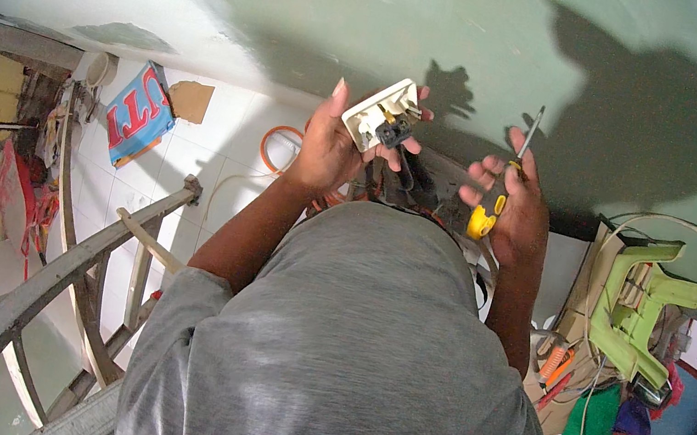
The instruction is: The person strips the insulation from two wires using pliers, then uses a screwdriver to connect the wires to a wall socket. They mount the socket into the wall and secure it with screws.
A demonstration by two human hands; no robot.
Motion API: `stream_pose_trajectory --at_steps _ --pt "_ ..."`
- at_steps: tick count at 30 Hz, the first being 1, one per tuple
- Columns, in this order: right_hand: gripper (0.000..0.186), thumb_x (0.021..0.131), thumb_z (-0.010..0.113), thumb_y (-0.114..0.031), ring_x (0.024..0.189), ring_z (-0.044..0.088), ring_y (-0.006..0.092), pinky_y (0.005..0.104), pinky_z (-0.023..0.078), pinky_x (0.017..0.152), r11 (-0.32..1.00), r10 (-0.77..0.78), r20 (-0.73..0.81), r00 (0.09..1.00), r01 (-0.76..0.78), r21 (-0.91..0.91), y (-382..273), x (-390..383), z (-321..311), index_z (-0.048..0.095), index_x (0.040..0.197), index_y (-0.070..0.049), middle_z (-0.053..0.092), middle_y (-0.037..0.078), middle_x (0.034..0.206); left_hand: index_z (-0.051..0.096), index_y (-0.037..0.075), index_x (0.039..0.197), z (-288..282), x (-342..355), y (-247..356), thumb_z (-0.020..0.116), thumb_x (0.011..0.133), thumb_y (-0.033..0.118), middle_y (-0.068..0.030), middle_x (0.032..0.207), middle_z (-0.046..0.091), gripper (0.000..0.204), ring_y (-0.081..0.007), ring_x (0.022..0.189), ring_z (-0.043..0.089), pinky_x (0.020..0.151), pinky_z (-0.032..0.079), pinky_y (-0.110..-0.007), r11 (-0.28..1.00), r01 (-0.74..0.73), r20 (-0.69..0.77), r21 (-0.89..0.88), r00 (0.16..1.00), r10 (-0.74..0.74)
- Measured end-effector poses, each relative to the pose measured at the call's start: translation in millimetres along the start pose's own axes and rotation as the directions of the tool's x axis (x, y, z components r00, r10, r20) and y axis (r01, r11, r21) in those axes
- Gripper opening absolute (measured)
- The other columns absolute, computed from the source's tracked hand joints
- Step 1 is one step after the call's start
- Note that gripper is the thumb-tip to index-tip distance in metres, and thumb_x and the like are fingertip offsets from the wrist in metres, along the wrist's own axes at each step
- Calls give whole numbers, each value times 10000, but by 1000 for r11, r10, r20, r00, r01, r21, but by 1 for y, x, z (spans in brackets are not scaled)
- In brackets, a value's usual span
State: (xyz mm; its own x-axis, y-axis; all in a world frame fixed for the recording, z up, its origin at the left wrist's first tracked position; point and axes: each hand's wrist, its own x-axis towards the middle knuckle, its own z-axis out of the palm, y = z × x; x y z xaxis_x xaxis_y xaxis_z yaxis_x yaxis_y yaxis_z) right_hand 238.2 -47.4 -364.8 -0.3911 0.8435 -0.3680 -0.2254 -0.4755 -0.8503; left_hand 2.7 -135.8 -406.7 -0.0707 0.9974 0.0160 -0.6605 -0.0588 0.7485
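Observation:
My left hand [330, 144] is closed around a cream-coloured electrical socket plate [376, 113], its back turned up so that black and brass terminal parts [394, 130] show. A thumb rests along one side of the plate and fingertips come out past the other. To the right, my right hand [521, 201] grips a screwdriver [491, 210] with a yellow and black handle. Its thin metal shaft points up and away, with the tip apart from the socket plate. Both hands are held up in front of the green wall [358, 5].
A wooden ladder [65, 293] stands at my left. Orange tubing [268, 147], a blue printed sheet [139, 120] and a piece of brown cardboard [190, 101] lie on the white tiles. At right are an upturned light-green plastic stool [631, 309], loose cables and hand tools [558, 364].

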Motion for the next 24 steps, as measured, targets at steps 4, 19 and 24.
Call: stream_pose_trajectory --at_steps 4,19,24 --pt "543 1057 478 -220 760 579 132 286 477 620 800 70 270 960 108 -590 -2 -16 -13 385 1570 -68 586 71 873 468 -12 1493 -1 7 7 103 974 818 -191 1330 626 1044 -234 1002 680 750 563 -315 997 -47 25 66 999 46" --pt "434 886 715 -67 997 681 180 345 538 914 382 -269 341 901 425 -820 -42 -36 -17 615 1309 -69 708 107 1088 501 -27 1429 -12 14 13 79 905 887 -209 1408 572 1135 -421 1311 574 1036 534 -530 992 -19 -64 127 998 27" --pt "318 895 765 -128 935 661 158 329 540 836 669 -135 96 986 162 -726 -42 -28 -4 620 1169 -59 662 64 980 487 -1 1443 -22 12 0 130 946 842 -228 1412 549 1041 -482 1355 516 1068 507 -582 988 17 -60 -153 998 -27"
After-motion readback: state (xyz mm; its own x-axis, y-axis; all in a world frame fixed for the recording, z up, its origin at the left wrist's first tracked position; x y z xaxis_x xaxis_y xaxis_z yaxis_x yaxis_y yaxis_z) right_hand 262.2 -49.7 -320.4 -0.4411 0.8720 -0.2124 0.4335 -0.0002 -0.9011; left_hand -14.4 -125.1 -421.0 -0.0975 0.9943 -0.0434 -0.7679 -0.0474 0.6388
